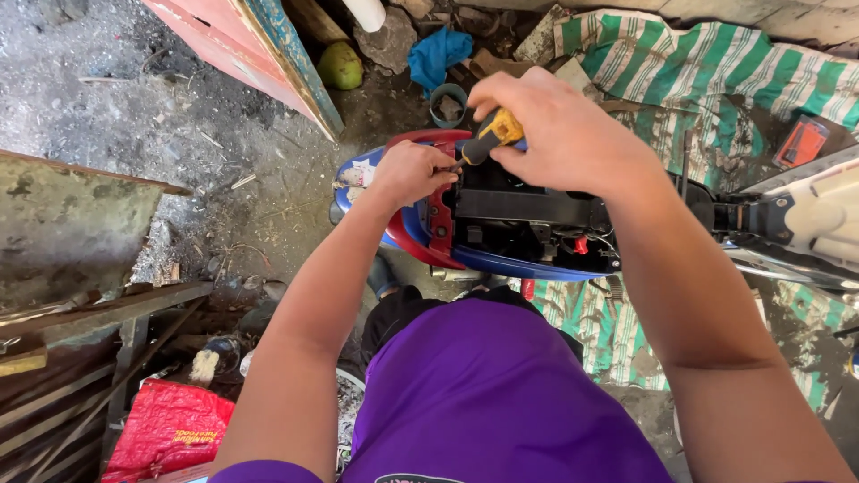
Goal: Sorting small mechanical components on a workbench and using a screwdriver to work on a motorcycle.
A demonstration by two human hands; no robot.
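Right hand: my right hand [559, 134] is wrapped tight around the yellow-and-black plastic handle of a screwdriver [490, 136], gripping from above so the shaft angles down and left into the work.
Left hand: my left hand [410, 172] is pinched on the red plastic trim panel [438, 222], right where the screwdriver tip lands; I judge it steadies the tip or the fastener, which is too small to make out.
Hands together: they nearly meet over the one spot.
Scooter: the blue-and-red plastic body of the scooter [501, 261] sits just ahead of my purple shirt [488, 394], its black inner parts [528, 219] uncovered, so I can lean over it.
Ground cover: a green-and-white striped cloth [716, 63] lies under and beyond the scooter, likely to keep parts out of the dirt.
Surroundings: a red plastic bag [165, 429] lies at lower left, a blue rag [437, 52] lies beyond the scooter.
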